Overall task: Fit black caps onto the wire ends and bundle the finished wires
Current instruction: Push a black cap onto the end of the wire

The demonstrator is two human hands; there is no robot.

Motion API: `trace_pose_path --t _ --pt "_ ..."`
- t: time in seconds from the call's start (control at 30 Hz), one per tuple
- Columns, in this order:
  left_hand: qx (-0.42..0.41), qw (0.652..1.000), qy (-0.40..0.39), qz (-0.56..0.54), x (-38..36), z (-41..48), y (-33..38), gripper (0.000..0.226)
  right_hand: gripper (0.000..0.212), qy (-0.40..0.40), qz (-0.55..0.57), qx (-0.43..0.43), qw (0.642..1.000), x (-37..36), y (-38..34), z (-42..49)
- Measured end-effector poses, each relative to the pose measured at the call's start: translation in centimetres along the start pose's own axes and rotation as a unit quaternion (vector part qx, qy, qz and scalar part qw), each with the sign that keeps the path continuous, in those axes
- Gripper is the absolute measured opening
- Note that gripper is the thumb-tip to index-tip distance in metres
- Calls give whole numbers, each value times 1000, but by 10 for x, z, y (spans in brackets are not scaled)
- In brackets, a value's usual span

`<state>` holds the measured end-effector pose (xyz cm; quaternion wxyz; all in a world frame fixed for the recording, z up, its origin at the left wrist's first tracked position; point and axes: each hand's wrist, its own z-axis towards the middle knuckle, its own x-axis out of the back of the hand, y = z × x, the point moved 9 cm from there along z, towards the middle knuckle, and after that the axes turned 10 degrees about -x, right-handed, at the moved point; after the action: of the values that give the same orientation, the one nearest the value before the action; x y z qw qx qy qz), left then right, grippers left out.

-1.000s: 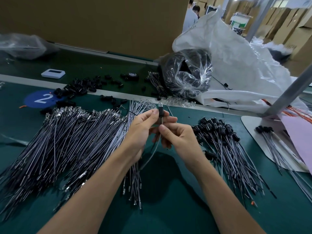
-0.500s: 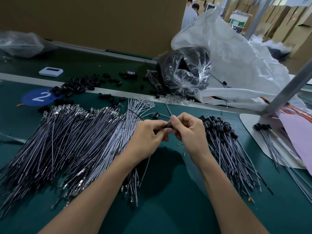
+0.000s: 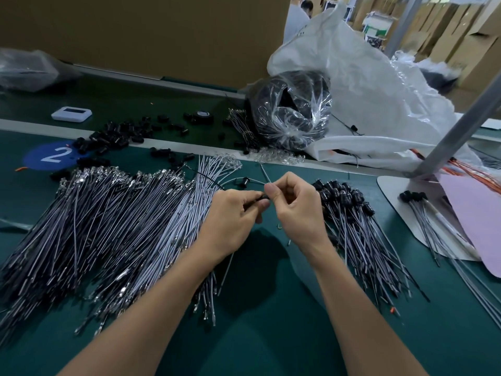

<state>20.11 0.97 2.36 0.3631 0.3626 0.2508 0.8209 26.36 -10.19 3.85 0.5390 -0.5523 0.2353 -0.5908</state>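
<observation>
Fingers of the left hand and right hand pinch one black cap, with uncapped wires at nine o'clock, capped wires at three, loose caps at eleven.

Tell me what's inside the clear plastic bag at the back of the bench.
The clear plastic bag is packed with black material, looking like coiled bundles. Glare and creases in the film hide what exactly it is.
</observation>
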Motion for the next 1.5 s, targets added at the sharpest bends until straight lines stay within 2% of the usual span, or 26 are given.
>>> trace_pose_path --t 0.1,0.17,0.23,0.3,0.33,0.43,0.53,0.6,0.67,0.7,0.77,0.93,1.07,1.2,1.27,1.37,1.5 --pt "5 999 8 48 0 1 2 32 21 45 -40 50 997 2 -10 -6" --pt "13 999 14 48 2 0 1 32 21 66 -40 55 996 7 -11 -7" --pt "39 999 26 8 6 0 -5 24 21 112 1 19 994 24 -2 -2" --pt "76 990 56 -102 9 -1 -11 15 17 137 16 -17 990 35 10 3" --pt "84 981 68 -164 9 0 -11 14 14 122 -13 -16 992 32 12 4" --pt "57 952 74 -291 7 5 -1 16 8 8 -160 -6 987 -6 16 -1" --pt "31 941 69 -330 8 6 4 19 8 -31 -264 10 964 -25 17 -6" --pt "35 944 76 -318 11 6 2 22 12 -8 -194 48 980 -18 3 -8" --pt "59 940 89 -325 10 6 -3 23 17 -19 -16 35 999 -8 -6 -9" --pt "71 936 94 -332 9 5 -6 23 18 -40 57 19 997 -8 -9 -9" --pt "89 934 97 -332 9 4 -11 23 15 -72 123 -4 990 -12 -12 -10" --pt "119 919 92 -364 4 1 -16 26 5 -82 162 -44 982 -20 -6 -11" --pt "107 929 80 -344 1 2 -12 21 7 -62 175 -25 982 -14 -6 -11" --pt "80 940 71 -324 2 4 -6 21 18 -31 170 -10 985 -9 -9 -13" --pt "76 942 74 -318 3 4 -6 22 14 -23 173 -9 985 -7 -9 -12" --pt "77 933 87 -340 4 3 -6 24 6 -46 182 -23 982 -12 -5 -10" --pt "79 932 94 -342 8 3 -6 30 7 -78 204 -42 975 -19 -2 -10"
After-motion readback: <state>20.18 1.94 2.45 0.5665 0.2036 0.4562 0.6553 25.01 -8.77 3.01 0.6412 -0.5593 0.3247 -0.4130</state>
